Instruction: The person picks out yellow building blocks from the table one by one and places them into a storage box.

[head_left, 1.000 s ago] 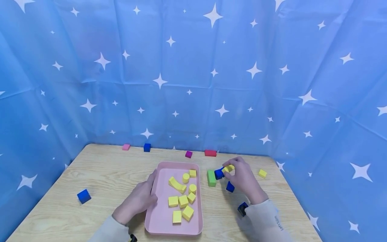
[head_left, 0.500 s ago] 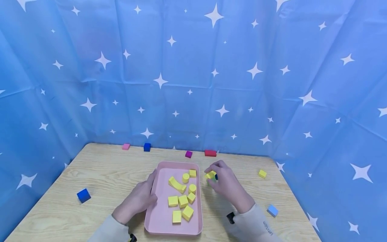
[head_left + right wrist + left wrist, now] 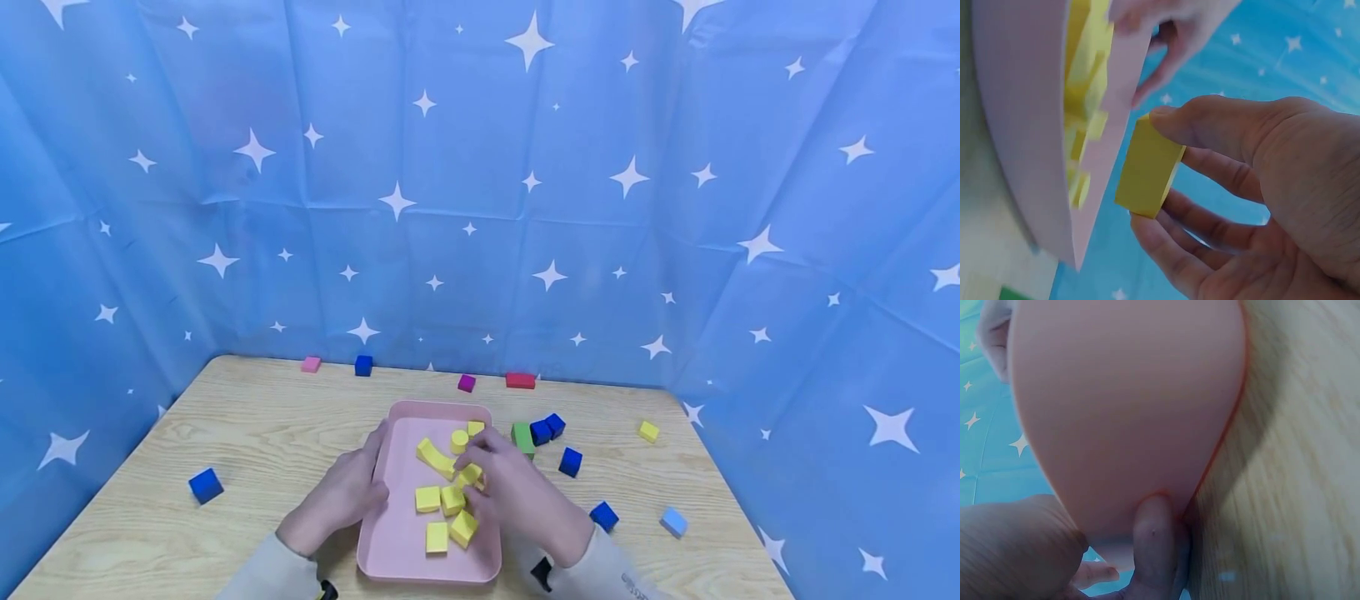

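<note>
A pink tray (image 3: 393,542) lies on the wooden table, holding several yellow blocks, among them a curved block (image 3: 435,458), a cylinder (image 3: 459,442) and a cube (image 3: 427,499). My left hand (image 3: 343,493) grips the tray's left side, thumb over the rim and fingers against the outer wall in the left wrist view. Over the tray's right half, my right hand (image 3: 521,498) pinches a yellow block (image 3: 1147,169) between thumb and fingertips. This block hangs above the other yellow pieces, and the hand hides some of them in the head view.
Right of the tray stand a green block (image 3: 523,439), several dark blue cubes (image 3: 571,462), a light blue block (image 3: 673,522) and a yellow block (image 3: 648,431). Red (image 3: 521,381), magenta (image 3: 467,383) and pink (image 3: 311,364) blocks line the back edge before a starry curtain (image 3: 480,167).
My right hand has carried the yellow block leftward from beside the blue cubes, past the green block, to over the tray. The left hand and tray have stayed put.
</note>
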### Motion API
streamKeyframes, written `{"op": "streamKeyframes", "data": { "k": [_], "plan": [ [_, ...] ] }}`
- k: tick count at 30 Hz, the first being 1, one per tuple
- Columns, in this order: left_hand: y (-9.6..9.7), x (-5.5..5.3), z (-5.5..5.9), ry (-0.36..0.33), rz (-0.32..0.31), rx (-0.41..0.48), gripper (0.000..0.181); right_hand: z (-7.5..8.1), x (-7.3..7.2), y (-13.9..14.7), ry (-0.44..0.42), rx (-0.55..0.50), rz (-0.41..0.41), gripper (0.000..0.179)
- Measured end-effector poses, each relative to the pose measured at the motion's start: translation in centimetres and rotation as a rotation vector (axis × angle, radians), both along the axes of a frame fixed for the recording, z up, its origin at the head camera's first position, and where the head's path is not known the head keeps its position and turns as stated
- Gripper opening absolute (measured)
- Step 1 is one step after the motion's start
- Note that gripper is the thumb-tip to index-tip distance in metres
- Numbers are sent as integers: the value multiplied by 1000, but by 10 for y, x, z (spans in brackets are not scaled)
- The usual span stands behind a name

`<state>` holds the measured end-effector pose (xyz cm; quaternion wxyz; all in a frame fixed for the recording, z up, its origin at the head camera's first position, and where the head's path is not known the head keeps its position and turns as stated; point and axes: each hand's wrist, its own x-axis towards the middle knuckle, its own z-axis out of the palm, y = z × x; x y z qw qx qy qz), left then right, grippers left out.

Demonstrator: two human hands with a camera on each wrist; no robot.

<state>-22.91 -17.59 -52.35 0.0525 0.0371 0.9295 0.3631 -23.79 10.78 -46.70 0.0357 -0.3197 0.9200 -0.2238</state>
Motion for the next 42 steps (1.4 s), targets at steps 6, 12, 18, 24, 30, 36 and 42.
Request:
{"op": "streamKeyframes", "data": {
  "k": [6, 12, 18, 24, 30, 36, 42],
  "plan": [
    [-1, 0, 1, 15, -13, 2, 102, -3, 15, -18, -9, 73, 95, 25],
    [-2, 1, 0, 81, -33, -13, 103, -10, 26, -27, 49, 94, 189, 28],
    [-2, 1, 0, 127, -40, -26, 102, -16, 34, -33, 52, 109, 254, 28],
    [-3, 0, 0, 94, -31, -17, 103, -20, 33, -39, -26, 145, 296, 31],
    [-3, 0, 0, 88, -34, -21, 103, -23, 34, -42, -7, 151, 334, 32],
    [-4, 1, 0, 102, -38, -28, 103, -23, 36, -45, 22, 153, 359, 31],
    [-3, 2, 1, 88, -43, 10, 104, -24, 35, -46, 6, 136, 371, 39]
  ]
}}
